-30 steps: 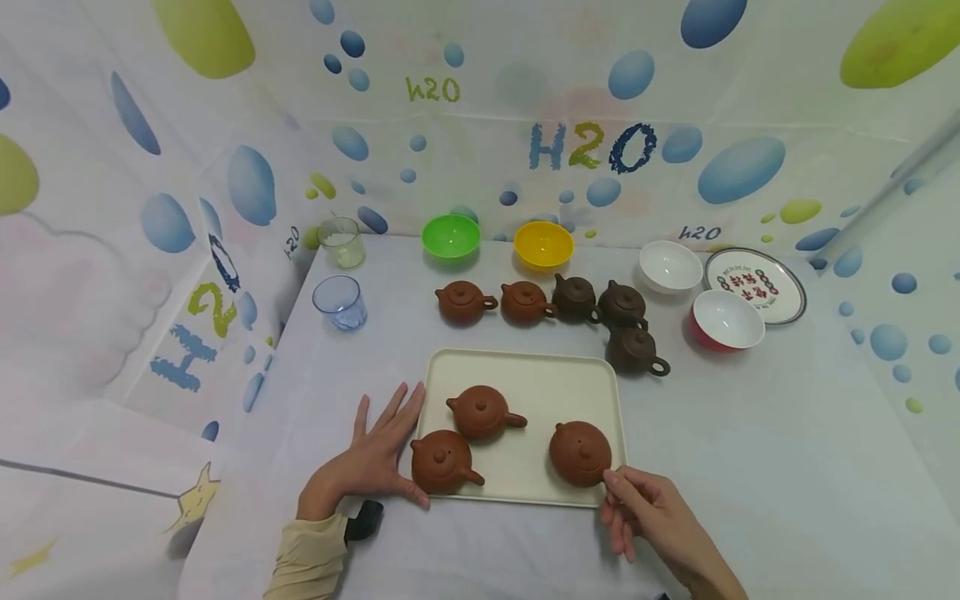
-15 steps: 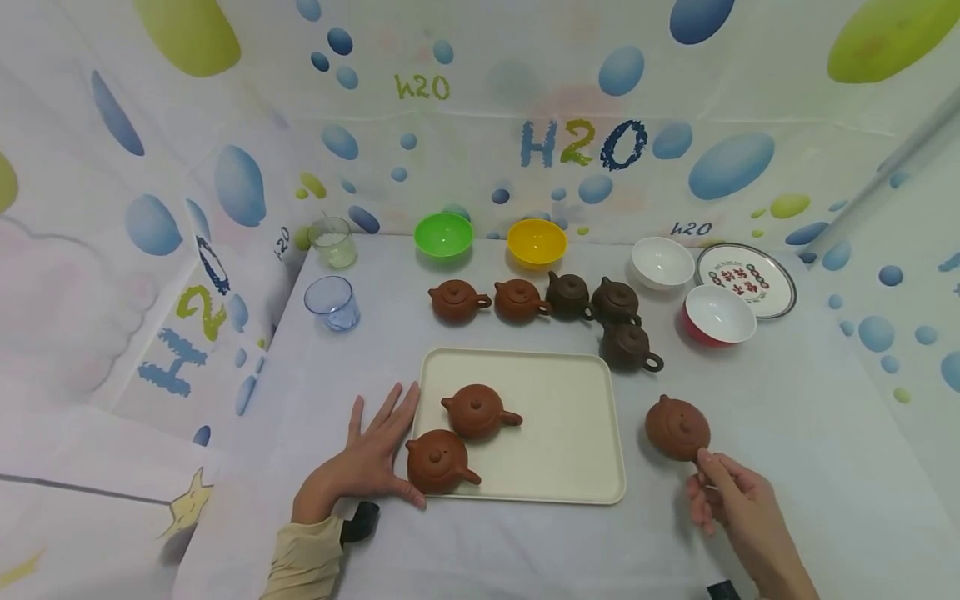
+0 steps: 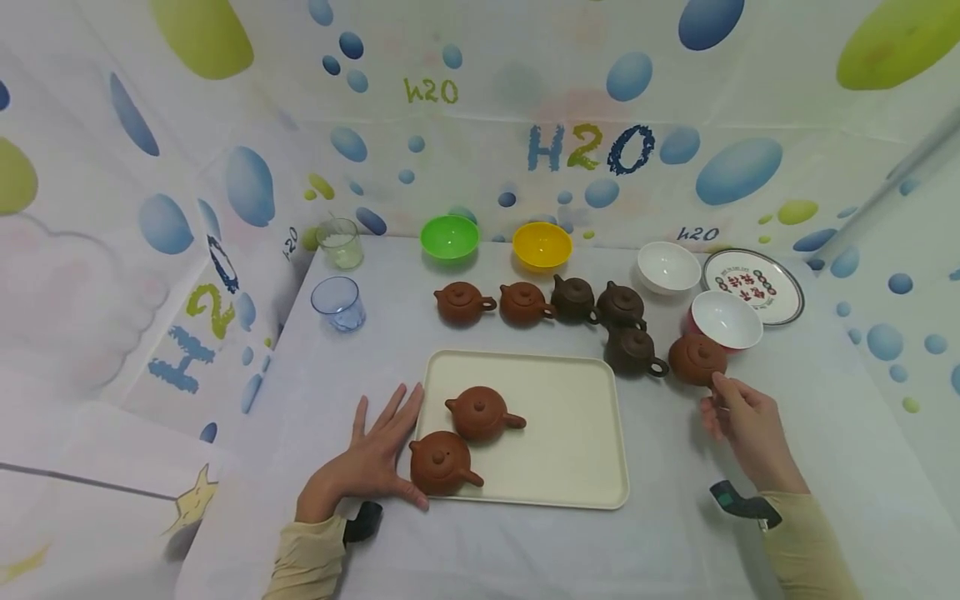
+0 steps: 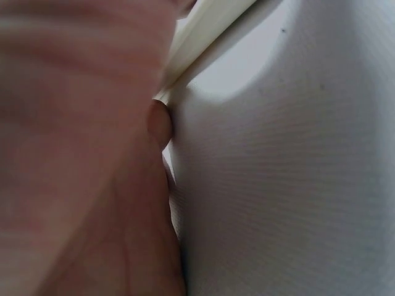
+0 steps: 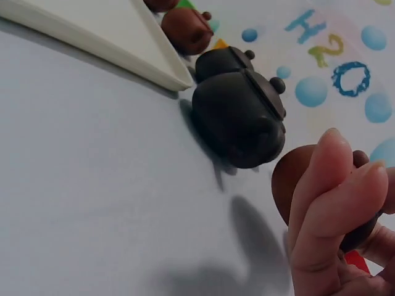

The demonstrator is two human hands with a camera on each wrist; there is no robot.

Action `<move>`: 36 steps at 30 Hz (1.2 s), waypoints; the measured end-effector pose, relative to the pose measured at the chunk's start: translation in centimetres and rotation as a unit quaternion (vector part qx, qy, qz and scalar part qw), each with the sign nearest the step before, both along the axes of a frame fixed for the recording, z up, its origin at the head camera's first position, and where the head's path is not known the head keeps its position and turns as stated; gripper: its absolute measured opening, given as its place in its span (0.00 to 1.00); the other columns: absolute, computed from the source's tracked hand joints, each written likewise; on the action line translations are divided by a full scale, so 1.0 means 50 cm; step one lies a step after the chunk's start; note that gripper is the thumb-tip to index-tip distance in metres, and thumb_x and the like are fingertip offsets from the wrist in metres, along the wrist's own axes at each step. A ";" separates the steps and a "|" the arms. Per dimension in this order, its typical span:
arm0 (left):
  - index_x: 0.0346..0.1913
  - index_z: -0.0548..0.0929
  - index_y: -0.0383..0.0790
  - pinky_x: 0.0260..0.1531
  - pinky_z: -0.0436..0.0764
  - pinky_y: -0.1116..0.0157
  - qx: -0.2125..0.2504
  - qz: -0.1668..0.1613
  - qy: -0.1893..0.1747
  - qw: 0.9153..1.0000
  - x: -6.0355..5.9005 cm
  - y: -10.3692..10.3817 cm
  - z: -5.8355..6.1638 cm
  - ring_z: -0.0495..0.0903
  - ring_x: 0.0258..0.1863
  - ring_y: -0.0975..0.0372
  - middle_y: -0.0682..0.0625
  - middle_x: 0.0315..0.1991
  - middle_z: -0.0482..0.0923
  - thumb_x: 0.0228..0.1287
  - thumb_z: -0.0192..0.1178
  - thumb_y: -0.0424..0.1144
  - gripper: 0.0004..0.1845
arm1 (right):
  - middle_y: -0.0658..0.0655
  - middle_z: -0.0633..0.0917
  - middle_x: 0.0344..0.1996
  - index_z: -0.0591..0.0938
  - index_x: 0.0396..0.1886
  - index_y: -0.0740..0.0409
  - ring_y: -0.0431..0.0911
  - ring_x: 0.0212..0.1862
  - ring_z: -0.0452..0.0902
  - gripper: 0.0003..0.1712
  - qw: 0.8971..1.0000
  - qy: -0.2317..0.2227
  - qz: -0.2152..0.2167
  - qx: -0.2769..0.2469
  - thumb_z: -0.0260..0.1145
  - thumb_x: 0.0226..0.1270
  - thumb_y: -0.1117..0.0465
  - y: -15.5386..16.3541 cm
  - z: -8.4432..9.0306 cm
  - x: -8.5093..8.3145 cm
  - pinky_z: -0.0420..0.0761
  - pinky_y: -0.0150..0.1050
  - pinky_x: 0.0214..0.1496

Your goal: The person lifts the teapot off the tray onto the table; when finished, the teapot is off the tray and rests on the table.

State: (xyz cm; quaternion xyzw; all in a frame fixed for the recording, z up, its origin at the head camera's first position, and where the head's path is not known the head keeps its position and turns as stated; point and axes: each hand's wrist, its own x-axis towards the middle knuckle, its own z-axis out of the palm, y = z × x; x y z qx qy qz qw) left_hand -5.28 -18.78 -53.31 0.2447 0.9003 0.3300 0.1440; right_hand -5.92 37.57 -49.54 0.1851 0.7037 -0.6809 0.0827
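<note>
The right hand (image 3: pixel 738 421) holds a reddish-brown teapot (image 3: pixel 697 358) by its near side, with the fingers (image 5: pixel 336 203) curled round what seems to be the handle, though the hand hides that part in both views. The teapot is over the table (image 3: pixel 750 467), well to the right of the cream tray (image 3: pixel 570 433), just beside a dark teapot (image 3: pixel 633 350) on its left and right in front of the red-and-white bowl (image 3: pixel 726 318). Whether it rests on the cloth or is just above it cannot be told.

The left hand (image 3: pixel 371 462) lies flat on the table with its fingers spread and straight, grasping nothing, its thumb side against the left edge of the tray. Two more reddish-brown teapots stand on the tray: one (image 3: pixel 441 462) at the near left corner, next to the left hand, and one (image 3: pixel 482 412) just behind it.

Behind the tray stands a row of four teapots (image 3: pixel 540 302), then a green bowl (image 3: pixel 449 236), a yellow bowl (image 3: pixel 542 244), a white bowl (image 3: pixel 669 267) and a patterned plate (image 3: pixel 753 285). Two clear cups (image 3: pixel 339 302) stand at the far left.
</note>
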 end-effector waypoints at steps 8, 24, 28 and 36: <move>0.89 0.42 0.45 0.76 0.16 0.32 0.009 0.001 0.011 1.000 0.001 0.001 -0.005 0.31 0.90 0.52 0.42 0.90 0.42 0.32 0.84 0.72 0.85 | 0.44 0.86 0.29 0.80 0.45 0.53 0.36 0.30 0.81 0.20 0.997 -0.042 -0.030 -0.053 0.62 0.82 0.40 -0.026 -0.005 -0.058 0.80 0.29 0.27; 0.89 0.42 0.45 0.75 0.16 0.32 0.021 -0.004 0.020 1.000 -0.001 -0.002 -0.010 0.30 0.90 0.56 0.43 0.90 0.42 0.34 0.83 0.73 0.84 | 0.45 0.86 0.25 0.78 0.38 0.51 0.37 0.25 0.81 0.19 0.992 -0.084 -0.051 -0.073 0.59 0.84 0.43 -0.035 -0.017 -0.072 0.78 0.30 0.24; 0.89 0.43 0.44 0.75 0.18 0.30 0.015 0.000 0.012 1.000 0.000 0.002 -0.001 0.33 0.90 0.50 0.40 0.90 0.43 0.33 0.86 0.69 0.84 | 0.45 0.85 0.25 0.78 0.39 0.51 0.37 0.25 0.81 0.19 0.992 -0.089 -0.049 -0.072 0.60 0.84 0.42 -0.034 -0.015 -0.072 0.78 0.30 0.25; 0.89 0.41 0.47 0.76 0.15 0.33 -0.008 0.007 -0.010 1.000 -0.001 0.002 -0.002 0.28 0.90 0.57 0.43 0.90 0.40 0.31 0.86 0.69 0.86 | 0.45 0.85 0.25 0.78 0.39 0.51 0.38 0.25 0.81 0.18 0.991 -0.096 -0.051 -0.078 0.60 0.84 0.43 -0.035 -0.013 -0.072 0.79 0.30 0.25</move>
